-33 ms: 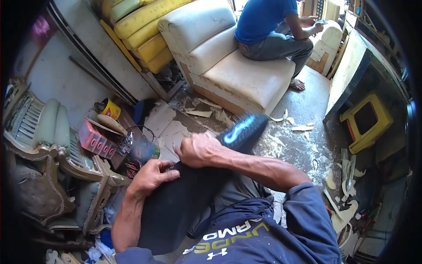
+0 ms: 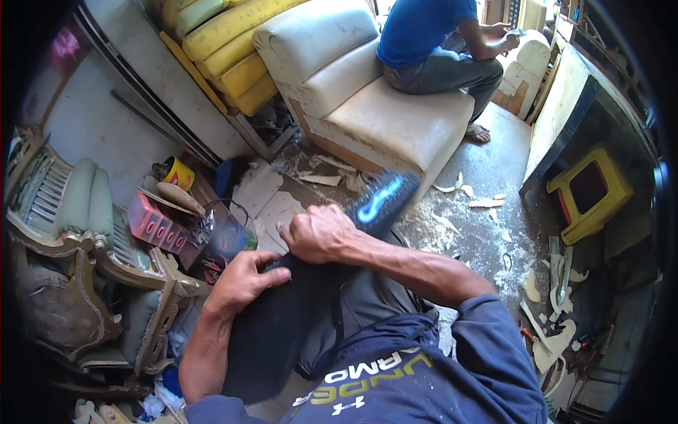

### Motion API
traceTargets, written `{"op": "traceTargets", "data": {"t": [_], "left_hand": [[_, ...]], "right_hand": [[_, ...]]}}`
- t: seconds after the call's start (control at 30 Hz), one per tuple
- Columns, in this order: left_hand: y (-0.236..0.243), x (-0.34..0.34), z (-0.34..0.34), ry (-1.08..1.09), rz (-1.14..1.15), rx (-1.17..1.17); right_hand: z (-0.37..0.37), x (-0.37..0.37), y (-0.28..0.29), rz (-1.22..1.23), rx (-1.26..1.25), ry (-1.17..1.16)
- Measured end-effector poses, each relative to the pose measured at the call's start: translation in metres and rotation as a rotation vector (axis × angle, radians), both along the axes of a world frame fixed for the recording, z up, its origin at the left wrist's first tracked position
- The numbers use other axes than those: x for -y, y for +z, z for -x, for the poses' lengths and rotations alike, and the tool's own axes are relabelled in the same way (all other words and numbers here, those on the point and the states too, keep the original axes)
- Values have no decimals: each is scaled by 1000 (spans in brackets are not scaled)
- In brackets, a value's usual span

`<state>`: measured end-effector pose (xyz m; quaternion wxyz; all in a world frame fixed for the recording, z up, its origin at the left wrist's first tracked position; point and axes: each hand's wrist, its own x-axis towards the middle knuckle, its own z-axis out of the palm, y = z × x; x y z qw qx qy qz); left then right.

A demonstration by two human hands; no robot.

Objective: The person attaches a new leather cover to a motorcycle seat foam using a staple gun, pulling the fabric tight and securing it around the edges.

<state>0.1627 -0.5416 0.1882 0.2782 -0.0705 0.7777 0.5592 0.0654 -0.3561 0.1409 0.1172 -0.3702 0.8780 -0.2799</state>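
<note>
A long black padded piece (image 2: 265, 343), shaped like a motorcycle seat, lies slantwise over my lap. Its far end is textured and carries a glowing-blue emblem (image 2: 379, 200). My right hand (image 2: 321, 234) is closed in a fist on its upper edge, near the middle, with the knuckles up. Just left of that, my left hand (image 2: 248, 283) grips the same edge, thumb on top and the other fingers partly hidden. Whether either hand also pinches a small tool or loose material cannot be made out.
Ahead, a person in a blue shirt (image 2: 427, 35) sits on a whitish sofa (image 2: 395, 127). Foam scraps (image 2: 486, 203) litter the floor. Carved chair frames (image 2: 141, 268), a red plastic box (image 2: 157, 222) and a yellow can (image 2: 180, 174) crowd the left; a yellow stool (image 2: 609, 191) is at right.
The far end of the black piece has swung a little left and looks narrower and sharper. My right hand has risen slightly with it; my left hand stays nearly in place.
</note>
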Motion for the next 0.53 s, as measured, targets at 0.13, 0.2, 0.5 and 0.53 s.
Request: {"op": "traceTargets", "data": {"t": [0.13, 0.2, 0.5, 0.53], "left_hand": [[-50, -35, 2, -80, 300, -314], [-104, -64, 4, -70, 526, -306], [-216, -164, -38, -20, 918, -467], [-231, -164, -45, -17, 938, -430]], "right_hand": [[7, -13, -68, 388, -302, -182], [5, -31, -130, 495, -364, -264], [-165, -356, -429, -605, 185, -1022], [-171, -357, -431, -621, 200, -990]]}}
